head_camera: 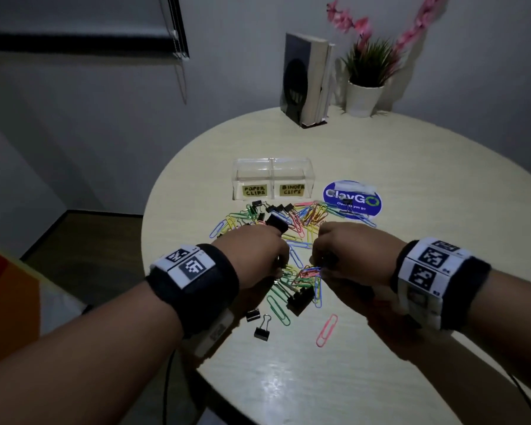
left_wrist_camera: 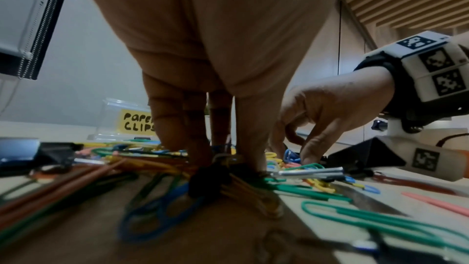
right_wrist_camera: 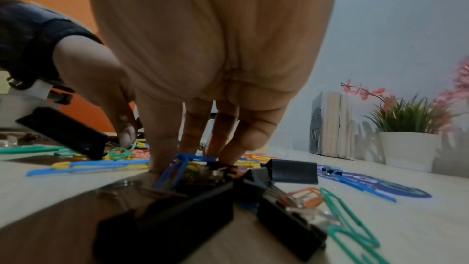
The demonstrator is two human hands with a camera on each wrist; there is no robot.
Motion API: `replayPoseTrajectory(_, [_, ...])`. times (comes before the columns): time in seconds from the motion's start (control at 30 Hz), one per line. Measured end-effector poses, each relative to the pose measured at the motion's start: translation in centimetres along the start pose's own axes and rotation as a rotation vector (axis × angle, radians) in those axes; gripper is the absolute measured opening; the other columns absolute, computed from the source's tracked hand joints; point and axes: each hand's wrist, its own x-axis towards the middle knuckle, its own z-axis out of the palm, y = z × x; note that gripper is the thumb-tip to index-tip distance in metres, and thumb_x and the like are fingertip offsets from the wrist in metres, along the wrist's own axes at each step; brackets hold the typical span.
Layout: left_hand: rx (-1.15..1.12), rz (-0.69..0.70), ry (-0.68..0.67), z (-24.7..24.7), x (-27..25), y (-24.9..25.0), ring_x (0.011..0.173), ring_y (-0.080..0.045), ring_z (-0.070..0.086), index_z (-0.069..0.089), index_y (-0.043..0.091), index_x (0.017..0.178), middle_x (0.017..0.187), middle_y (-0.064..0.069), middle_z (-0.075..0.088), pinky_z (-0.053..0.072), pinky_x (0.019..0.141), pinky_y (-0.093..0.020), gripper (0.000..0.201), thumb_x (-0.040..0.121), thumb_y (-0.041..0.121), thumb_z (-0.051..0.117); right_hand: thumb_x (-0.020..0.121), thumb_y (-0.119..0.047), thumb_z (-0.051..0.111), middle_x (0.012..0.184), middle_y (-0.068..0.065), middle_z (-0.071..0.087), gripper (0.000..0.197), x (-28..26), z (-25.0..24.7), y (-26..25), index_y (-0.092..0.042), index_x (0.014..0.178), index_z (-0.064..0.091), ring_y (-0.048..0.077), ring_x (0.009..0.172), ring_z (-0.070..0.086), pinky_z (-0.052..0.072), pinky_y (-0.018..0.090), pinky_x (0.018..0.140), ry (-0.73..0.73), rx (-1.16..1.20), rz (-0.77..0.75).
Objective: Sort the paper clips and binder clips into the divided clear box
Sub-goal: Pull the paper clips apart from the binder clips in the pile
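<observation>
A heap of coloured paper clips (head_camera: pixel 301 216) mixed with black binder clips (head_camera: pixel 299 297) lies on the pale round table (head_camera: pixel 411 185). Behind it stands the divided clear box (head_camera: pixel 272 179), labelled "paper clips" on the left and "binder clips" on the right, with both halves looking empty. My left hand (head_camera: pixel 276 265) reaches down into the heap. In the left wrist view its thumb and fingers (left_wrist_camera: pixel 177 140) pinch a small black binder clip (left_wrist_camera: pixel 208 180). Close beside it, my right hand (head_camera: pixel 319 265) pinches a blue paper clip (right_wrist_camera: pixel 182 163) lying on the tangle.
A round blue sticker (head_camera: pixel 351 197) lies right of the box, partly under clips. Books in a bookend (head_camera: pixel 307 84) and a potted plant (head_camera: pixel 364 96) stand at the back. A lone pink paper clip (head_camera: pixel 327 329) and a binder clip (head_camera: pixel 262 328) lie nearer me. The table's edge (head_camera: pixel 147 228) curves at left.
</observation>
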Motion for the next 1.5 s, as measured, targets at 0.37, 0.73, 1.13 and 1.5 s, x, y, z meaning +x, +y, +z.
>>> replayPoseTrajectory(0.37, [-0.252, -0.046, 0.151, -0.4, 0.0, -2.1, 0.091, -0.015, 0.064, 0.069, 0.029, 0.098, 0.094, 0.01, 0.067, 0.053, 0.078, -0.033, 0.019, 0.082, 0.037, 0.074, 0.082, -0.035, 0.072, 0.081, -0.011, 0.068, 0.011, 0.7, -0.1, 1.4, -0.026, 0.088, 0.068, 0.01, 0.076, 0.058, 0.04, 0.026, 0.066, 0.073, 0.152, 0.068])
replayPoseTrajectory(0.73, [-1.09, -0.131, 0.505, -4.2, 1.0, -5.9, 0.055, -0.006, 0.057, 0.068, 0.005, 0.082, 0.063, 0.004, 0.064, 0.047, 0.055, -0.017, 0.011, 0.083, 0.012, 0.076, 0.078, -0.01, 0.079, 0.061, -0.001, 0.058, 0.014, 4.0, -3.8, 4.1, -0.01, 0.077, 0.065, 0.005, 0.048, 0.045, 0.035, 0.02, 0.051, 0.354, 1.05, 0.212])
replayPoseTrajectory(1.13, [-0.916, -0.413, 0.849, -5.3, 8.5, -11.6, 0.058, -0.015, 0.062, 0.066, 0.018, 0.075, 0.066, 0.0, 0.068, 0.052, 0.061, -0.031, 0.014, 0.08, 0.017, 0.079, 0.08, -0.011, 0.076, 0.075, 0.006, 0.066, 0.016, 14.2, -10.1, 3.0, -0.014, 0.074, 0.062, 0.016, 0.066, 0.054, 0.041, 0.024, 0.052, 0.753, 1.276, 0.235])
replayPoseTrajectory(1.5, [-0.764, -0.467, 0.83, -3.4, 6.0, -12.9, 0.071, -0.013, 0.067, 0.077, 0.017, 0.093, 0.086, 0.0, 0.076, 0.048, 0.075, -0.02, 0.012, 0.082, 0.013, 0.076, 0.073, -0.019, 0.08, 0.068, -0.002, 0.068, 0.014, 19.4, -5.7, 1.7, -0.019, 0.073, 0.066, 0.016, 0.064, 0.062, 0.051, 0.031, 0.066, 0.76, 0.96, 0.356])
